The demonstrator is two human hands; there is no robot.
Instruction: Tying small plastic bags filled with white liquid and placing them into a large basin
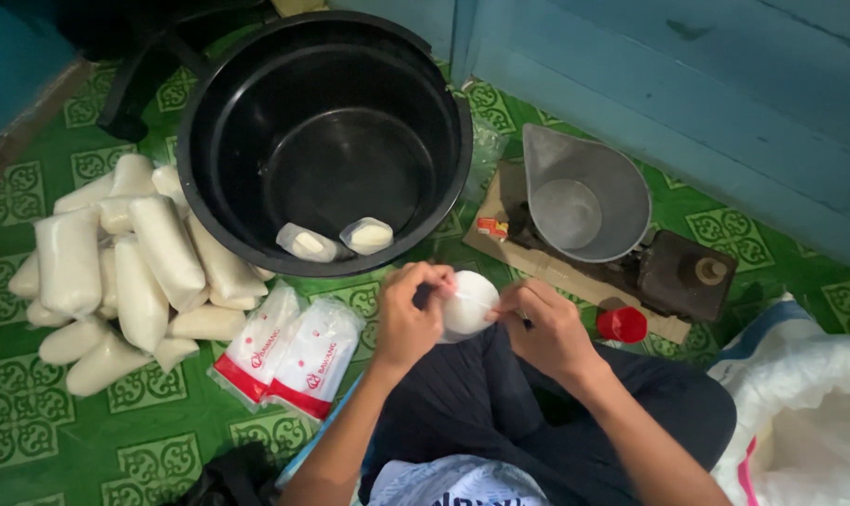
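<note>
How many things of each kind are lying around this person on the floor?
Black tub: 1
Small filled bags inside the tub: 2
Printed red-and-white packets: 2
Bag held by the left hand and right hand: 1
Grey scale pan: 1
Red cap: 1
White filled bags in the pile: too overlapped to count
Total besides the pile: 8

The small white filled bag (469, 305) sat rounded and upright between both sets of fingers, its top pinched at the fingertips.

hands (481, 323) w/ white bag (469, 305), black tub (200, 178)
</note>
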